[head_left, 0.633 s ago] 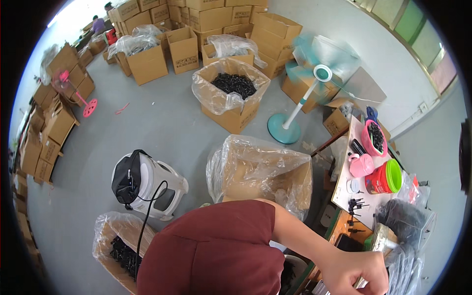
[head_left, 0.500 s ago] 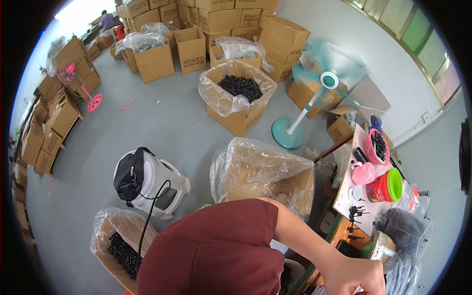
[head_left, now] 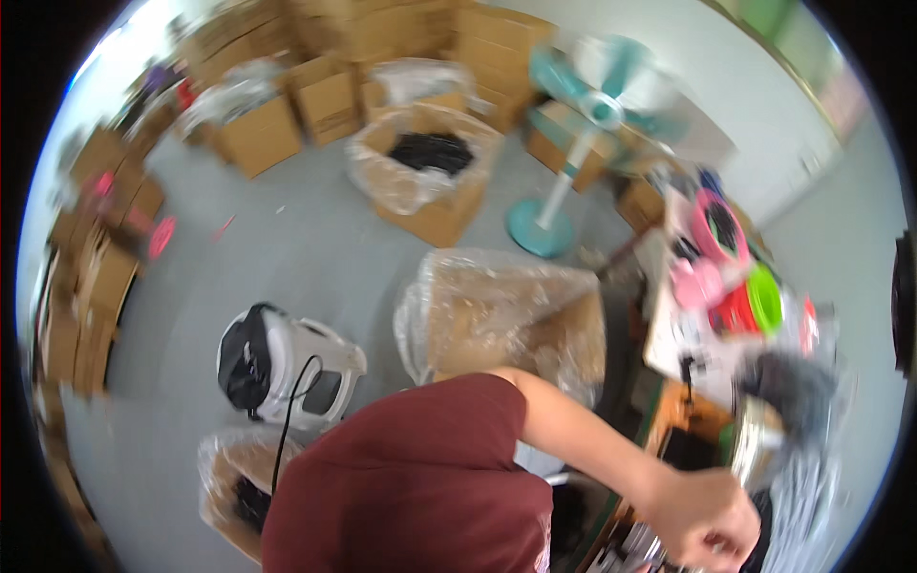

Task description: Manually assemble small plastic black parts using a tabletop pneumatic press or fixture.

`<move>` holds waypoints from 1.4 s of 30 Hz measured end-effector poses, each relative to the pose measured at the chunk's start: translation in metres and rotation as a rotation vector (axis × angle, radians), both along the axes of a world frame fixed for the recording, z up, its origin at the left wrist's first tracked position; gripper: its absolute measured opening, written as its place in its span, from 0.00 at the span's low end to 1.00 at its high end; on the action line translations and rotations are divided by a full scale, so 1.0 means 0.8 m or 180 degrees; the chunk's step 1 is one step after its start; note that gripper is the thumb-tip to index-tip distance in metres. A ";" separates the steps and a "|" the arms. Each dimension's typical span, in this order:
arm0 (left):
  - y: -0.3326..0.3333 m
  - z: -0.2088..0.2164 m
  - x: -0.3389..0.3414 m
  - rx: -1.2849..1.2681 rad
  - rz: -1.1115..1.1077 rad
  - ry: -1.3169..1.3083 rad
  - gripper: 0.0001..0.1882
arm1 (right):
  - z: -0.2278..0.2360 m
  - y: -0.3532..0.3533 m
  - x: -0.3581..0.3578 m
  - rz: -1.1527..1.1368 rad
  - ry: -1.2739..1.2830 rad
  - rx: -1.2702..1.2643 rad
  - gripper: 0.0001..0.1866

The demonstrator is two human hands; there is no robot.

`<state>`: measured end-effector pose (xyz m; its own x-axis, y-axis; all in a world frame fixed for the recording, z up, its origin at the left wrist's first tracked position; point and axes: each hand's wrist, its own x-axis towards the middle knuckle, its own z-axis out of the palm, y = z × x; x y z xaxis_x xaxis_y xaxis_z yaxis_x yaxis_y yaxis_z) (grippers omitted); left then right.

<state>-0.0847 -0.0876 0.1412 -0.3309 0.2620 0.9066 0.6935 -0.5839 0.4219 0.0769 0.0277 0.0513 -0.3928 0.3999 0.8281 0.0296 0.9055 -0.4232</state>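
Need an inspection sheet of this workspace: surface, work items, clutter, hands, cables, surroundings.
Surface: wooden bench, white board adjoining.
Work items: silver and dark pieces beside the left hand, too blurred to identify.
Clutter: pink mug, red tub, pink basket, plastic bags.
Hands: left curled over the bench, grip unclear; right hand not clearly visible.
Cables: black cable running from black bag toward the person's shirt.
Surroundings: cartons, teal fan.

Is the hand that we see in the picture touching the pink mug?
No, the hand is at the lower right, clearly apart from the pink mug farther up on the table.
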 end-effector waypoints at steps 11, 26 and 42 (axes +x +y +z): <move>0.185 -0.015 -0.036 -0.1276 0.0360 0.1111 0.07 | -0.014 -0.016 0.077 -0.1003 -0.0706 -0.0862 0.14; 0.361 -0.071 -0.008 -0.1099 0.0517 0.3037 0.05 | -0.064 -0.009 0.104 -0.1087 -0.1888 -0.0382 0.11; 0.243 -0.020 0.015 -0.1807 -0.0717 0.1433 0.06 | -0.056 0.007 0.100 -0.1257 -0.2281 0.0021 0.11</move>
<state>-0.0725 0.1066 0.1252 0.1560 0.7462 0.6471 0.7596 -0.5094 0.4044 0.1568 0.0331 0.0067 -0.6589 0.6156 0.4323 0.6083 0.7741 -0.1751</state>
